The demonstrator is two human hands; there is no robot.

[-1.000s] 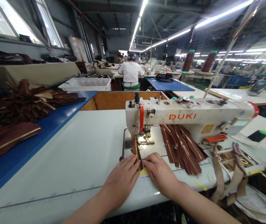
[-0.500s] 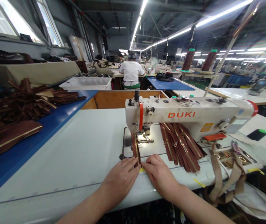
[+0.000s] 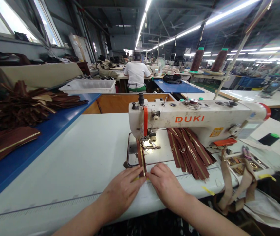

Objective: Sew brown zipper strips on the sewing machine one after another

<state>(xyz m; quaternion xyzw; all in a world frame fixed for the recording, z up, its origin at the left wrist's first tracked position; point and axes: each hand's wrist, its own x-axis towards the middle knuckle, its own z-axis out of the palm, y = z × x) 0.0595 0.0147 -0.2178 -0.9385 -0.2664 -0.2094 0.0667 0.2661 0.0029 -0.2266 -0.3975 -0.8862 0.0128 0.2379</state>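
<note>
Partly under left hand [image 3: 121,191], brown zipper strip [image 3: 141,157] (gold-toothed)

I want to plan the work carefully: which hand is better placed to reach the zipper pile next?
Probably the right hand: it is nearer the zipper pile. The left hand is farther away, touching the single zipper.

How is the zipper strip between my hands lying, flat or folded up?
Flat, where visible: the brown zipper strip runs straight from the sewing machine toward your left hand and right hand, without bunching.
</note>
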